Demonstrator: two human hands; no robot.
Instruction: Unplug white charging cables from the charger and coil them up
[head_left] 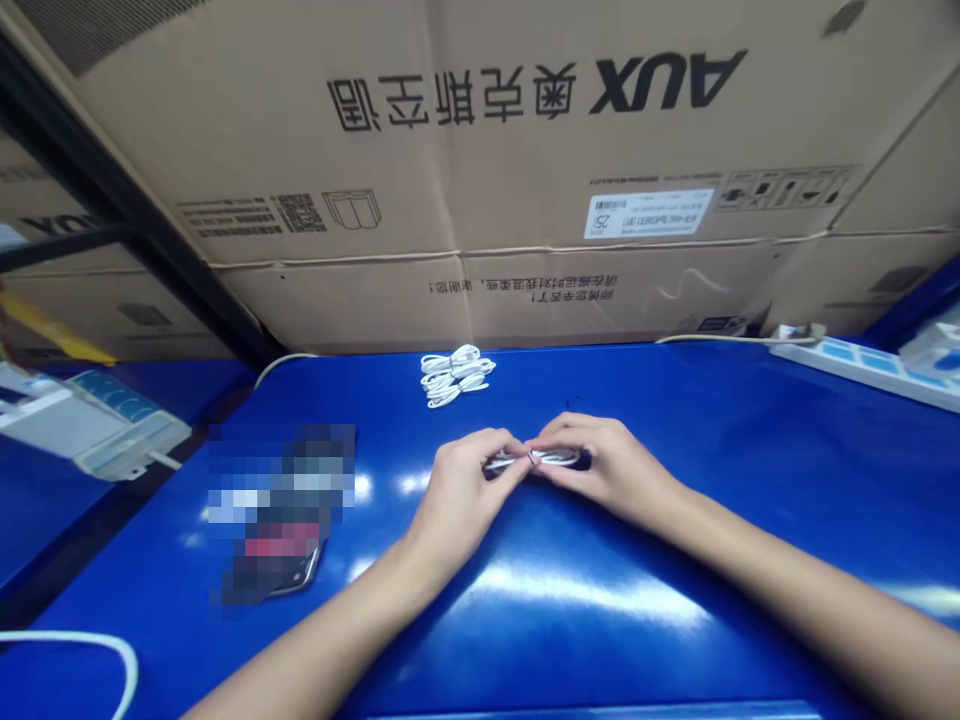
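A white cable coil (pixel 559 457) with a thin dark tie around its middle is between my two hands, just over the blue tabletop (pixel 517 590). My left hand (pixel 476 475) pinches the coil's left part near the tie. From the other side, my right hand (pixel 604 462) has thumb and fingertips closed at the tie, and the coil's right loop shows inside its curled fingers. Beyond them lie bundled white cables (pixel 456 375), tied with dark ties, near the back edge of the table.
A phone (pixel 304 572), mostly pixelated, lies to the left. Power strips stand at the left (pixel 124 425) and far right (pixel 877 365). Large cardboard boxes (pixel 480 180) rise behind the table beside a black metal post (pixel 180 260). A white cord (pixel 124 650) curves at lower left.
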